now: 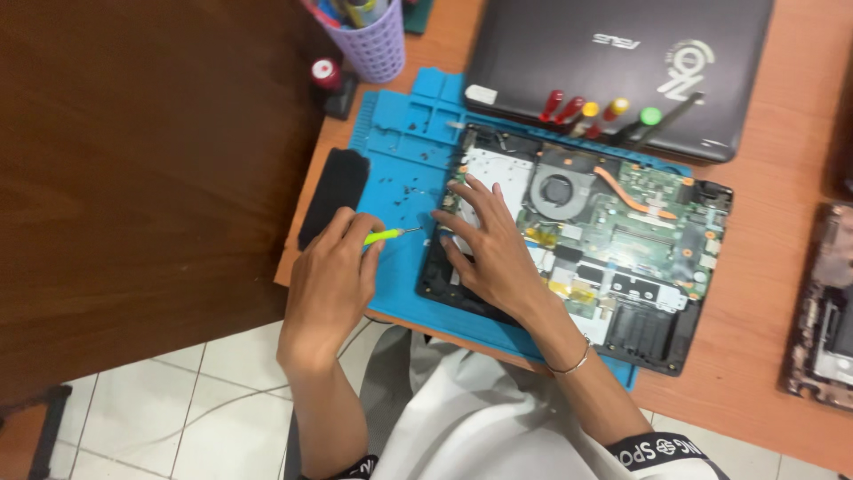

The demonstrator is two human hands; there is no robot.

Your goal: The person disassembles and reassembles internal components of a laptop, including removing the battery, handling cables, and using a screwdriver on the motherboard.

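An opened laptop base (640, 258) with its green circuit board and round fan exposed lies on a blue work mat (400, 142). My right hand (490, 253), with a thin bracelet at the wrist, rests flat on the laptop's left edge, fingers spread over the board. My left hand (330, 277) is over the mat just left of the laptop. It grips a small green-handled screwdriver (384, 236), whose tip points right toward the laptop's edge.
Tiny dark screws (402, 182) are scattered on the mat. A black pad (332, 191) lies at its left edge. Behind are a closed dark laptop (622, 53), several screwdrivers (582, 111) and a purple pen cup (369, 40). Another opened device (822, 311) sits far right.
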